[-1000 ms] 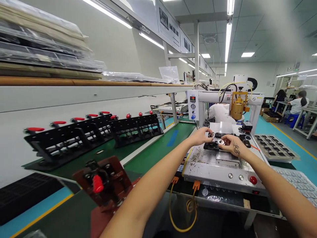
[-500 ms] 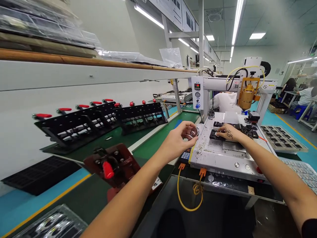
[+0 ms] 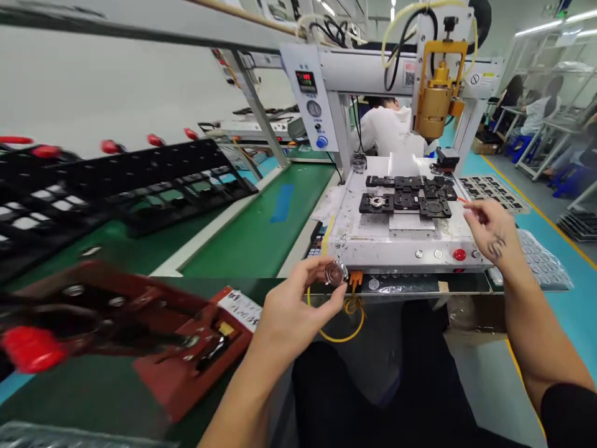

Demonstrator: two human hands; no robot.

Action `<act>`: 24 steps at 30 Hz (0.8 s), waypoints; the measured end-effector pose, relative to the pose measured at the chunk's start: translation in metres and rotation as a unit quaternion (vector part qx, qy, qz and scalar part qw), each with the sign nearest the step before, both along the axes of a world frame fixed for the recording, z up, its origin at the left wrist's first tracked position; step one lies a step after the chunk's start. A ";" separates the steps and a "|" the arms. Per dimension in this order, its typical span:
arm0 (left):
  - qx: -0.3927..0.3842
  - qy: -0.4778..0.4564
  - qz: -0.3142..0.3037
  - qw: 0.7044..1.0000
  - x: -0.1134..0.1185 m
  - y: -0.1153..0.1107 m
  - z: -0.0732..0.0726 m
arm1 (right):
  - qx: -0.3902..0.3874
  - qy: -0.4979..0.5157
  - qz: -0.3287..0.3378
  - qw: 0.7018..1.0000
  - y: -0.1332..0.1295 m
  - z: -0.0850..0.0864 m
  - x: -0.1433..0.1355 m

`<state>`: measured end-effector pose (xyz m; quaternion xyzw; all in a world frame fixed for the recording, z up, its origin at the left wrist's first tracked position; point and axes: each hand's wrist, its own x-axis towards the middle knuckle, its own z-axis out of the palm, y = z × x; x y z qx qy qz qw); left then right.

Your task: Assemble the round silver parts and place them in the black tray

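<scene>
Between the thumb and fingers of my left hand [image 3: 298, 305] is a small round metal-rimmed part [image 3: 334, 272], held in front of the machine's front edge. My right hand [image 3: 497, 233] is pinched round a thin red-orange stick [image 3: 462, 200] at the right side of the machine bed. Black fixture blocks [image 3: 407, 198] lie on the white bed, left of my right hand. A round silvery part [image 3: 377, 201] sits in the front-left block. Above the fixtures hangs the machine's gold head [image 3: 432, 106].
A red-brown clamp press [image 3: 186, 367] stands at the lower left, near my left forearm. Black racks [image 3: 153, 186] with red handles are behind it. Trays [image 3: 543, 258] lie right of the machine. A person in white [image 3: 385, 127] sits behind it.
My right hand has left the fixture blocks and moved right to the red-orange stick. My left hand has come down and nearer with the round part. The view has turned and come closer.
</scene>
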<state>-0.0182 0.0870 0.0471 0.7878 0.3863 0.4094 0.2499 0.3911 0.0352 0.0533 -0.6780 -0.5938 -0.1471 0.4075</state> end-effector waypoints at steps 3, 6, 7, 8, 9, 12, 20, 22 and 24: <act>-0.023 0.012 -0.032 0.999 0.013 -0.009 -0.043 | 0.001 0.005 -0.105 0.994 -0.065 -0.046 0.019; -0.041 0.023 -0.125 0.991 0.045 -0.014 -0.087 | 0.031 0.033 -0.172 0.984 -0.084 -0.080 0.021; -0.039 0.034 -0.154 0.987 0.056 -0.015 -0.102 | 0.053 0.038 -0.183 0.981 -0.084 -0.086 0.015; -0.032 0.047 -0.177 0.983 0.065 -0.016 -0.116 | 0.074 0.039 -0.184 0.979 -0.083 -0.089 0.006; -0.024 0.060 -0.195 0.979 0.072 -0.018 -0.129 | 0.090 0.036 -0.170 0.981 -0.082 -0.091 -0.007; -0.019 0.074 -0.224 0.972 0.079 -0.026 -0.154 | 0.065 0.048 -0.011 0.997 -0.078 -0.094 -0.060; -0.139 -0.026 -0.184 0.973 0.040 -0.035 -0.135 | -0.116 0.046 0.276 0.953 -0.015 -0.145 -0.160; -0.186 -0.035 -0.143 0.971 0.032 -0.025 -0.130 | -0.141 0.029 0.269 0.952 0.002 -0.158 -0.167; -0.232 -0.027 -0.142 0.962 0.028 -0.012 -0.130 | -0.161 0.008 0.258 0.953 0.010 -0.167 -0.171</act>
